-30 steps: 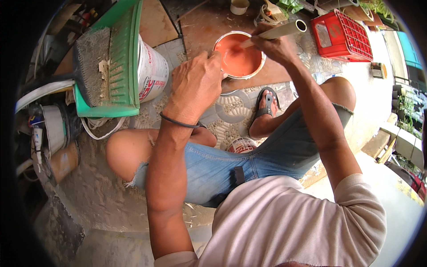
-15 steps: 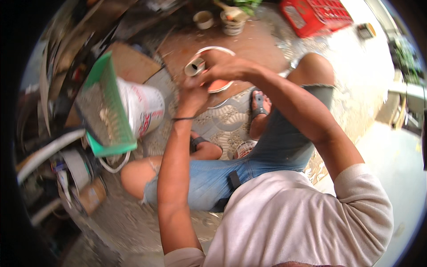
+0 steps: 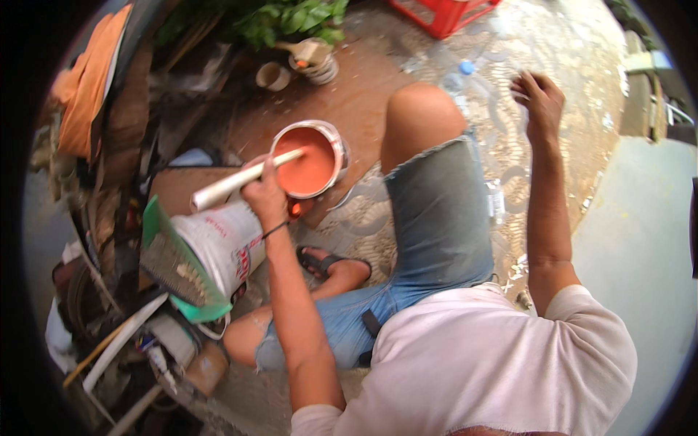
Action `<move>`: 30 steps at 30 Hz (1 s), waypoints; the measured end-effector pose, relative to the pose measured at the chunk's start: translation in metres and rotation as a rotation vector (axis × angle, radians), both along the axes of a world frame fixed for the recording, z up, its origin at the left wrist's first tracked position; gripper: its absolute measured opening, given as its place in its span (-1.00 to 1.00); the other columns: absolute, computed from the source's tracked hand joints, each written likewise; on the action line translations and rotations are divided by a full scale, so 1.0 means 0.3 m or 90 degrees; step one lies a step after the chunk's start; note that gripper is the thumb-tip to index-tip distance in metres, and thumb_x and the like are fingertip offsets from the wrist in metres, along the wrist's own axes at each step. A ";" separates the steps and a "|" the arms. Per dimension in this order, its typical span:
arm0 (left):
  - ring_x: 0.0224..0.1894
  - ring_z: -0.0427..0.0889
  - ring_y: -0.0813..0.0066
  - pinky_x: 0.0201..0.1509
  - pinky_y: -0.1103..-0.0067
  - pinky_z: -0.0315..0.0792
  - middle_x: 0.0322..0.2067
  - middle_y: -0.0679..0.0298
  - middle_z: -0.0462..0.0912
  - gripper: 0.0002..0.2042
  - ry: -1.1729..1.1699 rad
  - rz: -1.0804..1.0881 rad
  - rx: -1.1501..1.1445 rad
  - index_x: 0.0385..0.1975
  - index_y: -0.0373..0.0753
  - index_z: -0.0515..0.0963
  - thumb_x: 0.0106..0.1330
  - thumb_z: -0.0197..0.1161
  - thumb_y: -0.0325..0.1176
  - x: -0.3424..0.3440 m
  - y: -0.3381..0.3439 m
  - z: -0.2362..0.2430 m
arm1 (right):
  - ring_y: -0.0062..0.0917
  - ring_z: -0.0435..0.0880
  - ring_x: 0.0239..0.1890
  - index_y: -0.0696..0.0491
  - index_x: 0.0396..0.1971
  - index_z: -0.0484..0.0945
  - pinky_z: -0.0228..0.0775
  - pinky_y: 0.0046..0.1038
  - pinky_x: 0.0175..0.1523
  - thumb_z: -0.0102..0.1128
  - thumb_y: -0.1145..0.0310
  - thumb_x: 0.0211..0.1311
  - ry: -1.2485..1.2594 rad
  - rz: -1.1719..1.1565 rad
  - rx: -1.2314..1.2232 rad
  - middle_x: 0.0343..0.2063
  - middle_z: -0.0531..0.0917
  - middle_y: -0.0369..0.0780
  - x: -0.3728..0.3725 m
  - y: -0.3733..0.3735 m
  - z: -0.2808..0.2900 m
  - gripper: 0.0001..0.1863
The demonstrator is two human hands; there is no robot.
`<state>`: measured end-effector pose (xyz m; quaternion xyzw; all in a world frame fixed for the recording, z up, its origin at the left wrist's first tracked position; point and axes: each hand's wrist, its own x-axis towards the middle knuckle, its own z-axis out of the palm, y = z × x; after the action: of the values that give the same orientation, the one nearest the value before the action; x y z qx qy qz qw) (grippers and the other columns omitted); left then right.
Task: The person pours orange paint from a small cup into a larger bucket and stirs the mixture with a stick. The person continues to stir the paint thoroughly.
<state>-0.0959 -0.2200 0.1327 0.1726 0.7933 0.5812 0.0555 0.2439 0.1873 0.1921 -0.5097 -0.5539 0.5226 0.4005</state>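
My left hand [image 3: 267,195] is closed around a white plastic pipe [image 3: 229,184], held at a slant. The pipe's far end reaches over the orange paint [image 3: 302,173] in a round white bucket [image 3: 339,138]; whether it dips in, I cannot tell. Out to the right, away from the bucket, my right hand [image 3: 544,105] is raised above the patterned floor. Its fingers are bent loosely and somewhat apart, with nothing visible in them.
Beside my left forearm stands a larger white bucket [image 3: 218,236], with a green-rimmed pan [image 3: 207,309] against it. Behind the paint are a small pot [image 3: 273,76] and a container with a brush [image 3: 320,65]. A red crate [image 3: 443,18] stands at the far edge.
Both hands were together at the pipe. The right hand has let go and moved far right. My left hand now holds the pipe tilted left, and the paint surface is more exposed.
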 end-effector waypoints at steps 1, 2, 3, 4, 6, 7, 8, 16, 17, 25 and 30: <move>-0.22 0.69 0.47 -0.07 0.52 0.64 -0.27 0.23 0.72 -0.90 -0.082 0.002 0.025 -0.15 -0.36 0.66 0.45 0.38 -0.48 0.004 0.015 0.028 | -0.49 0.80 -0.27 0.31 -0.05 0.67 0.62 -0.51 -0.20 0.38 0.24 0.44 -0.033 0.001 -0.038 -0.28 0.79 -0.10 0.050 -0.002 -0.082 -0.62; -0.26 0.69 0.49 -0.13 0.55 0.65 -0.28 0.22 0.71 -0.90 -0.165 0.006 0.055 -0.16 -0.36 0.65 0.44 0.38 -0.49 0.014 0.035 0.051 | -0.51 0.79 -0.29 0.27 -0.08 0.68 0.60 -0.52 -0.22 0.38 0.25 0.44 -0.062 0.005 -0.031 -0.29 0.78 -0.14 0.073 -0.041 -0.136 -0.66; -0.28 0.69 0.51 -0.18 0.58 0.66 -0.29 0.22 0.71 -0.91 -0.170 -0.018 0.042 -0.18 -0.36 0.65 0.44 0.39 -0.49 0.020 0.043 0.066 | -0.52 0.78 -0.31 0.25 -0.10 0.68 0.59 -0.52 -0.23 0.37 0.24 0.45 -0.068 0.044 -0.062 -0.30 0.78 -0.16 0.081 -0.084 -0.178 -0.68; -0.31 0.69 0.53 -0.23 0.61 0.66 -0.29 0.21 0.70 -0.91 -0.182 -0.050 0.033 -0.19 -0.35 0.65 0.43 0.39 -0.49 0.040 0.067 0.089 | -0.54 0.77 -0.33 0.23 -0.11 0.69 0.57 -0.52 -0.24 0.36 0.24 0.46 -0.079 0.075 -0.088 -0.30 0.78 -0.18 0.091 -0.123 -0.210 -0.69; -0.32 0.69 0.54 -0.23 0.59 0.63 -0.34 0.22 0.71 -0.91 -0.169 -0.049 0.009 -0.22 -0.35 0.64 0.41 0.40 -0.49 0.062 0.078 0.122 | -0.58 0.75 -0.36 0.19 -0.16 0.71 0.55 -0.51 -0.25 0.34 0.24 0.48 -0.086 0.191 -0.059 -0.34 0.78 -0.24 0.079 -0.194 -0.262 -0.73; -0.32 0.69 0.54 -0.22 0.57 0.62 -0.35 0.22 0.71 -0.91 -0.144 -0.052 -0.028 -0.22 -0.36 0.65 0.40 0.41 -0.50 0.058 0.077 0.126 | -0.62 0.73 -0.37 0.19 -0.21 0.72 0.54 -0.48 -0.25 0.33 0.25 0.49 -0.165 0.214 0.004 -0.41 0.76 -0.25 0.063 -0.224 -0.264 -0.73; -0.31 0.68 0.53 -0.21 0.55 0.61 -0.36 0.22 0.71 -0.91 -0.119 -0.057 -0.066 -0.23 -0.36 0.65 0.39 0.41 -0.51 0.050 0.079 0.132 | -0.51 0.75 -0.40 0.18 -0.24 0.72 0.55 -0.40 -0.24 0.34 0.26 0.46 -0.220 0.228 0.083 -0.46 0.77 -0.18 0.049 -0.231 -0.288 -0.75; -0.11 0.71 0.36 0.02 0.47 0.64 -0.16 0.12 0.75 -0.90 0.069 -0.026 -0.038 -0.13 -0.37 0.61 0.43 0.33 -0.56 0.039 0.089 0.047 | -0.10 0.79 -0.12 0.18 0.00 0.66 0.60 -0.15 0.00 0.51 -0.03 0.18 -0.478 0.253 0.089 -0.18 0.78 0.06 -0.010 -0.059 -0.511 -0.40; -0.10 0.72 0.37 0.02 0.49 0.66 -0.15 0.12 0.75 -0.89 0.021 -0.022 0.014 -0.11 -0.37 0.60 0.44 0.32 -0.55 0.047 0.123 0.051 | -0.09 0.77 -0.03 0.21 0.09 0.61 0.59 -0.17 0.08 0.56 -0.07 0.11 -0.444 0.237 0.047 -0.08 0.76 0.08 -0.013 -0.026 -0.565 -0.27; -0.13 0.74 0.43 -0.09 0.54 0.71 -0.14 0.13 0.76 -0.88 -0.156 0.015 -0.044 -0.10 -0.35 0.58 0.46 0.33 -0.52 0.079 0.094 0.127 | -0.14 0.50 0.43 0.19 0.48 0.25 0.33 -0.23 0.50 0.84 -0.06 -0.26 -0.242 0.118 0.074 0.35 0.51 0.14 -0.140 0.067 -0.756 0.31; -0.29 0.70 0.50 -0.30 0.55 0.67 -0.27 0.21 0.72 -0.91 -0.134 0.100 -0.047 -0.21 -0.36 0.66 0.41 0.40 -0.48 0.086 0.058 0.095 | -0.39 0.71 0.07 0.09 0.20 0.51 0.55 -0.29 0.20 0.81 0.11 -0.11 -0.089 0.151 0.029 0.04 0.73 -0.17 -0.227 0.042 -0.737 -0.12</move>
<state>-0.0702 -0.2025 0.1611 0.0460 0.8149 0.5693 0.0989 0.1758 0.2000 -0.0290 -0.4665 -0.6487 0.5167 0.3075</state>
